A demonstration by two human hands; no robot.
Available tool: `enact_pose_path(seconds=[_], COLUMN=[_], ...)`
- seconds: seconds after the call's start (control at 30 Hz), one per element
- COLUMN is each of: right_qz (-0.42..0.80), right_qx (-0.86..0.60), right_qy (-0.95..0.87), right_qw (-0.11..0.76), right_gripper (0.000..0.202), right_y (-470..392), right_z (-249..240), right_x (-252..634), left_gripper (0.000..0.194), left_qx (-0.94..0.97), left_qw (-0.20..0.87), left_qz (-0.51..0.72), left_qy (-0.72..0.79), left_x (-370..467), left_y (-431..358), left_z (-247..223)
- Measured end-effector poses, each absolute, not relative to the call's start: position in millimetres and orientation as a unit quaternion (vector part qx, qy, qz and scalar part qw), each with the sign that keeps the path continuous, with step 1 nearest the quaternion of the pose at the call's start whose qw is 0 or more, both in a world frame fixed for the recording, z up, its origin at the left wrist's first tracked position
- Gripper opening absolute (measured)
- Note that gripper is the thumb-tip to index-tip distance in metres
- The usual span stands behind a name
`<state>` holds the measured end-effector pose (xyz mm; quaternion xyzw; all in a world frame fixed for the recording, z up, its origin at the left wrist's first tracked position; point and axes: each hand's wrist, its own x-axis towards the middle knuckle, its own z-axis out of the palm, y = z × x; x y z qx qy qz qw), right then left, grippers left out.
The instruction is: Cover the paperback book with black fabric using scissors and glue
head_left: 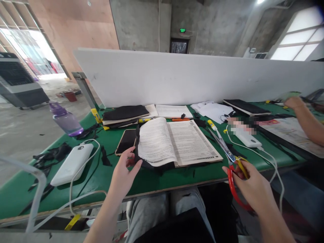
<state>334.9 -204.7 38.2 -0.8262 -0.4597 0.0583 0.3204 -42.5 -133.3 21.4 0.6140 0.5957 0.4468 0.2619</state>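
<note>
Clearly red-handled scissors (229, 158) (long steel blades); right hand (253, 189)

We count one open book (177, 141), two closed black notebooks: one (125, 113) left of book, one (246, 107) far right. One pair of scissors (231, 162) with red and yellow handles. One phone (126, 141), dark screen. Two white power banks: one (72, 163) at left, one (244, 135) at right. One purple bottle (65, 119). Two glue sticks we can make out: (96, 115), (212, 125). One orange pen (180, 119). Three hands: our left (124, 172), our right (253, 187), one co-worker's (293, 102).
</note>
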Motion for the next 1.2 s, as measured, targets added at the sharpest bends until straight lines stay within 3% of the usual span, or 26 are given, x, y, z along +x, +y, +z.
enact_pose_path(seconds=[0.47,0.83,1.07,1.2], right_qz=[0.068,0.051,0.052,0.045], right_qx=[-0.821,-0.814,-0.802,-0.808], right_qy=[-0.471,-0.489,-0.504,-0.499], right_qw=[0.315,0.310,0.316,0.310], right_gripper=[0.039,0.037,0.037,0.038], right_y=[-200.5,-198.6,-198.7,-200.8], right_z=[35.3,36.4,39.6,43.8], right_x=[333.2,326.4,320.8,320.3], left_gripper=[0.046,0.033,0.048,0.053], left_qx=[0.482,0.718,0.437,0.386], left_qw=[0.251,0.051,0.233,0.227], left_qz=[0.617,0.486,0.621,0.635], left_qy=[0.569,0.496,0.608,0.630], left_x=[-46.9,-44.7,-55.7,-65.8], left_y=[-141.1,-164.1,-155.6,-158.9], left_z=[25.5,35.0,23.4,16.4])
